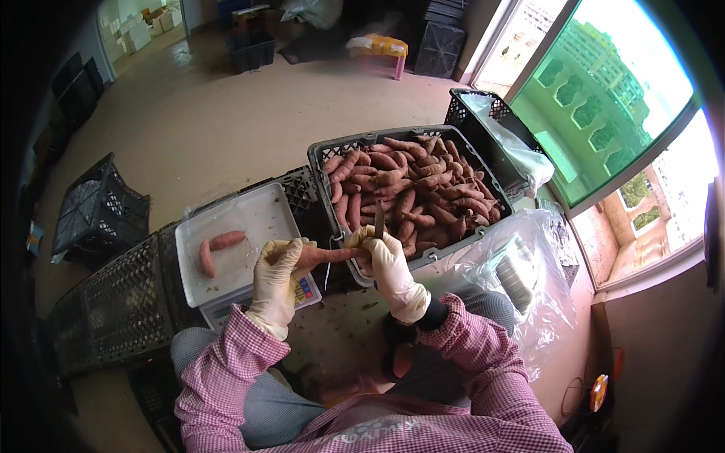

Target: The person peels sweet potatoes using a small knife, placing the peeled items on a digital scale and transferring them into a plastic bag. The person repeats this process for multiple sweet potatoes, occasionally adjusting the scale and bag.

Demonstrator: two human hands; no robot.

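Head view showed our two gloved hands meeting just above our knees, sleeves of pink check coming in from the lower edge. Our left hand (276,275) was closed around the thick end of a sweet potato (326,255), which lay level between both hands. Our right hand (389,264) was curled shut on a knife (379,219), its blade pointing up, and the fingers touched the potato's thin end.

Just beyond the left hand we saw a white scale (226,291) carrying a clear plastic tray (260,219), with two sweet potatoes (215,249) lying in it. Behind the right hand stood a grey crate (321,162) heaped with sweet potatoes. A clear plastic bag (529,272) lay to our right. Dark empty crates (102,208) sat to our left, and farther back a yellow stool (377,49) stood on the floor.
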